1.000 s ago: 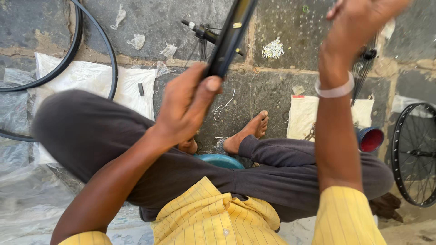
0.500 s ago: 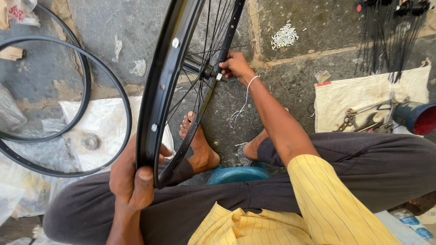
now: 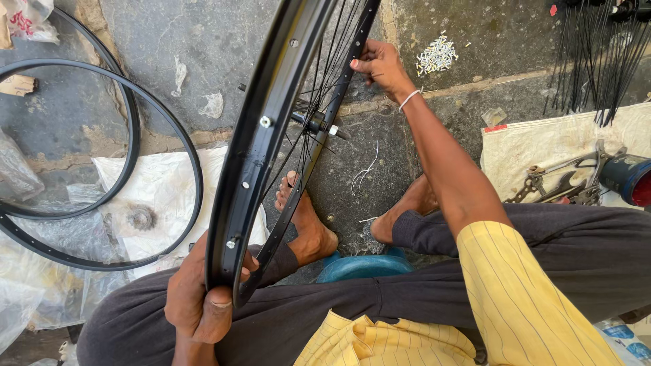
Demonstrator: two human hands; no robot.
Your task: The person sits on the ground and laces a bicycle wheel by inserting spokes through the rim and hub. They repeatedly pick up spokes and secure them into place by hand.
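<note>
Fingers of my left hand (image 3: 200, 305) wrap the near edge of the black metal bicycle wheel rim (image 3: 261, 146), which stands upright on my lap, its plane running away from me. My right hand (image 3: 380, 64) pinches at the far edge near the thin black spokes (image 3: 319, 81). I judge the left nearer. Silver hub axle (image 3: 319, 124) sits between both hands.

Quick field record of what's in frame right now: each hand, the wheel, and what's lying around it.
left hand: grips the near edge of the black wheel rim
right hand: on the rim's far side, fingers at the spokes
wheel: upright, hub at centre
floor, left: two bare rims
floor, right: wrenches on a white sack, loose spokes
</note>
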